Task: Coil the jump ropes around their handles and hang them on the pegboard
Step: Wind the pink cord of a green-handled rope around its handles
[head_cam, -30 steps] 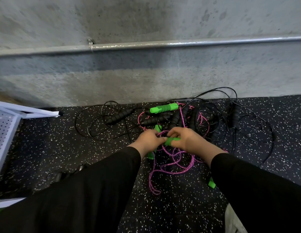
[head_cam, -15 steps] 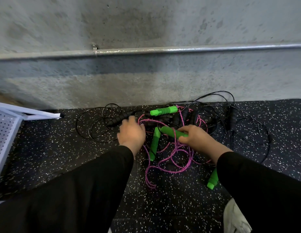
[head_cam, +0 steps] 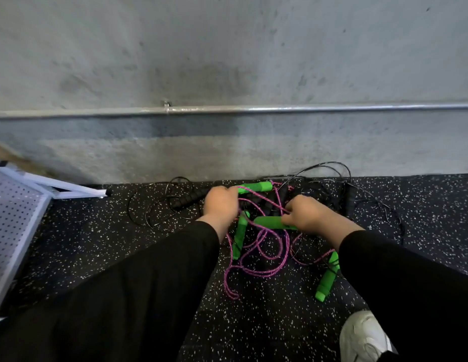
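Observation:
A tangle of jump ropes lies on the speckled black floor by the wall. Pink rope loops among several green handles. My right hand grips one green handle that points left. My left hand reaches to the far green handle and pinches pink rope beside it; its fingers are blurred. Another green handle lies upright between my hands, and a further green handle lies lower right. Black handles and thin black rope spread behind. The white pegboard leans at the left edge.
A concrete wall with a metal pipe runs along the back. A white shoe shows at the bottom right. More black rope loops out to the right of the pile.
My left hand has moved up and right, from the black handle toward the far green handle, and now holds pink rope. My right hand keeps its green handle, drawn slightly nearer.

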Available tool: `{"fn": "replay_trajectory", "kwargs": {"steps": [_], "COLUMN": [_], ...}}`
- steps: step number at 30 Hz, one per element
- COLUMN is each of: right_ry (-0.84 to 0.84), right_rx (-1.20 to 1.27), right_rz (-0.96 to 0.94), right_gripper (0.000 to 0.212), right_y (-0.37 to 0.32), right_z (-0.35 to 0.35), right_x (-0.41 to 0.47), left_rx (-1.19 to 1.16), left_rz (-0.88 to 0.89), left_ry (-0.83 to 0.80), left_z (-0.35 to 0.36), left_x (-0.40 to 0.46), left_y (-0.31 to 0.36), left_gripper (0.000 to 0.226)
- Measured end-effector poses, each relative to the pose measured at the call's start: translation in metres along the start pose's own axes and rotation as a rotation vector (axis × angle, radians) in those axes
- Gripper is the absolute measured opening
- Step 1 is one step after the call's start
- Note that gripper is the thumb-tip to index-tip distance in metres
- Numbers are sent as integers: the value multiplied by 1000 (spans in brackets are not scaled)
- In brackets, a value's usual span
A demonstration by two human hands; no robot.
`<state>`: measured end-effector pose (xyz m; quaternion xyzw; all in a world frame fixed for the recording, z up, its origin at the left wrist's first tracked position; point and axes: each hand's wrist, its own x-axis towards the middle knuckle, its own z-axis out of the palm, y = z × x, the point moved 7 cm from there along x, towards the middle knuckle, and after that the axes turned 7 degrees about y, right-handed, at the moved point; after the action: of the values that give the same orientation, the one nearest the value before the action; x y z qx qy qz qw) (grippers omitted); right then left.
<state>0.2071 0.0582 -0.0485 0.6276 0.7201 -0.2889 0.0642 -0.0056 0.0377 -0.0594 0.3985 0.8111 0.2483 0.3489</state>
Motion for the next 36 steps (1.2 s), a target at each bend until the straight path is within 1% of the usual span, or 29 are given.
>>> {"fn": "replay_trajectory", "kwargs": {"steps": [2, 4, 6, 7, 8, 10, 13, 16, 19, 21, 22, 24, 25, 26, 27, 28, 29, 30, 31, 32, 33, 34, 35, 36], "right_ry": [126, 275, 307, 299, 282, 240, 296, 393, 383, 399, 437, 528, 573, 613, 647, 677, 703, 726, 746, 775, 818, 869, 917, 918], "right_rx": [138, 260, 307, 302, 267, 128, 4, -31, 22, 76, 108, 135, 127, 109, 83, 60, 51, 51, 52, 50, 67, 122, 243, 435], "right_rz": [-3, -56, -148, -209, -276, -389, -476, -475, -445, -450, -460, -487, -497, -500, -499, -501, -509, -532, -557, -573, -584, -574, -535, -454], "right_gripper": [40, 54, 61, 62, 63, 70, 76, 64, 51, 50, 51, 46, 42, 41, 41, 41, 41, 41, 40, 39, 39, 39, 39, 34], "right_y": [1, -11, -36, -51, -68, -99, -128, -133, -126, -124, -124, -128, -130, -132, -134, -136, -136, -138, -139, -140, -142, -142, -139, -133], "right_z": [-21, -51, -80, -93, -105, -126, -159, -184, -194, -198, -202, -210, -213, -215, -215, -215, -215, -214, -214, -215, -217, -220, -224, -228], "right_x": [-9, -26, -48, -58, -70, -97, -136, -167, -192, -208, -216, -229, -234, -240, -244, -249, -252, -256, -259, -260, -260, -258, -255, -252], "left_rx": [187, 289, 349, 343, 303, 144, -88, -294, -329, -324, -336, -408, -489, -585, -665, -691, -684, -674, -680, -709, -750, -795, -822, -806], "left_rz": [-16, -35, -5, 22, 41, 59, 70, 162, 199, 194, 177, 182, 201, 189, 147, 107, 95, 98, 122, 159, 193, 228, 269, 319], "left_ry": [-23, -65, -59, -23, 27, 153, 344, 480, 554, 520, 488, 435, 382, 246, 40, -169, -345, -471, -541, -567, -547, -488, -405, -300], "left_z": [-23, -41, -58, -68, -79, -107, -155, -198, -224, -228, -227, -225, -220, -210, -195, -182, -172, -167, -165, -166, -168, -171, -174, -177], "left_x": [-1, -10, -25, -33, -40, -49, -63, -94, -125, -135, -141, -160, -172, -188, -203, -219, -233, -246, -252, -256, -257, -255, -252, -248], "left_y": [-6, -10, 1, 13, 25, 46, 63, 85, 101, 109, 112, 123, 130, 138, 145, 150, 153, 157, 159, 162, 166, 170, 173, 174], "left_gripper": [42, 37, 36, 38, 40, 39, 34, 33, 32, 26, 25, 35, 38, 43, 53, 64, 70, 67, 58, 46, 34, 28, 25, 25]}}
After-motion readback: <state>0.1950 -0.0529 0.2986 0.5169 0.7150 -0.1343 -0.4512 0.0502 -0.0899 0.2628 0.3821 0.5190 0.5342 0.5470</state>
